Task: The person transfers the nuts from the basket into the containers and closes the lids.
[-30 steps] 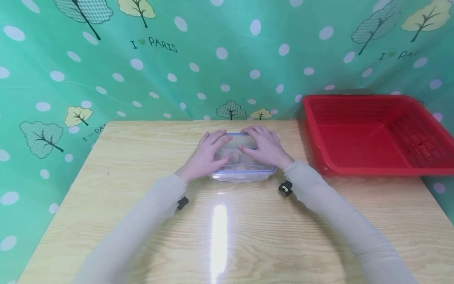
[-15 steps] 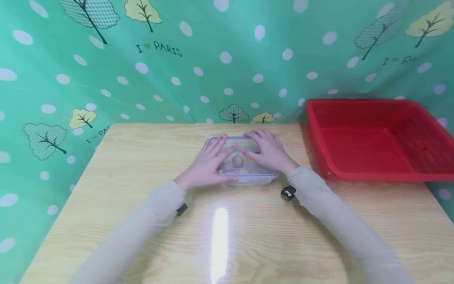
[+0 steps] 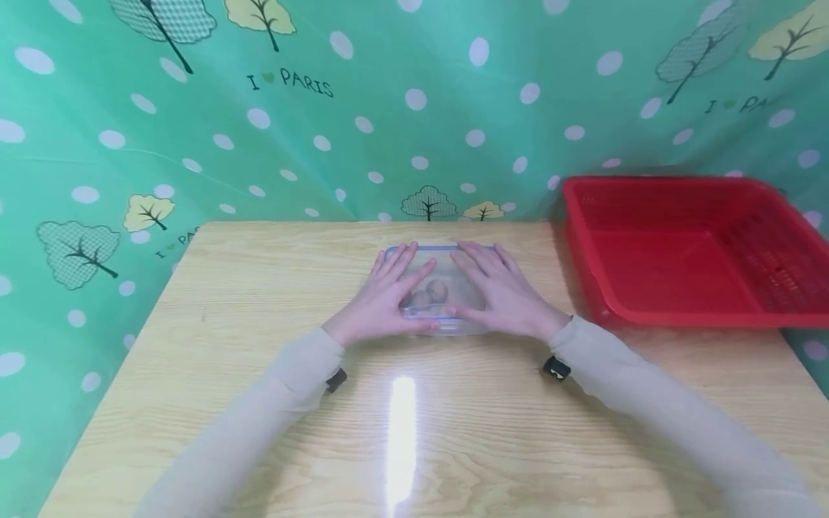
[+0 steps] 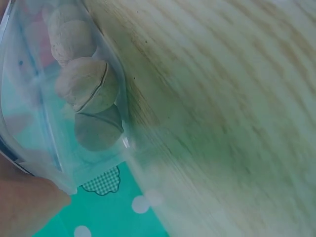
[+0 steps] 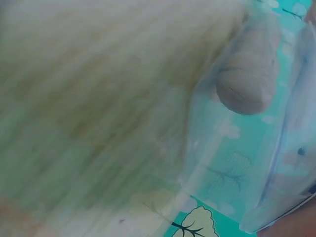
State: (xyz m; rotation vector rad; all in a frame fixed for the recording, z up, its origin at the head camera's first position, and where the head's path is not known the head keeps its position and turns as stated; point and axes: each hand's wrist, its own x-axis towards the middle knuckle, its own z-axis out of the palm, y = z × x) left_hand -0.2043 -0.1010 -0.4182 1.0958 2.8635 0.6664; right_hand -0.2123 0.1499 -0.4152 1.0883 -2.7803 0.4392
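Note:
A clear plastic food storage box [image 3: 445, 269] with a blue-edged lid stands on the table in the head view. Several round, beige-grey nuts with a seam, like walnuts [image 4: 89, 84], lie inside it. My left hand [image 3: 383, 296] rests over the lid's left side, fingers spread toward the far edge and thumb at the near edge. Over the right side lies my right hand [image 3: 506, 293], spread in the same way. Through the box wall, the right wrist view shows the walnuts [image 5: 247, 81] too. Part of a finger shows at the box edge in each wrist view.
A red plastic basket [image 3: 712, 319] with perforated sides stands at the right of the wooden table [image 3: 291, 280], near its back edge. Behind the table hangs a green dotted cloth [image 3: 363, 86] printed with trees. Black straps [image 3: 555, 368] sit on the wrists.
First the left thumb moved down to the box's near edge as those fingers spread. Then the right hand shifted right and nearer, its thumb coming to the near edge. The box has stayed in place.

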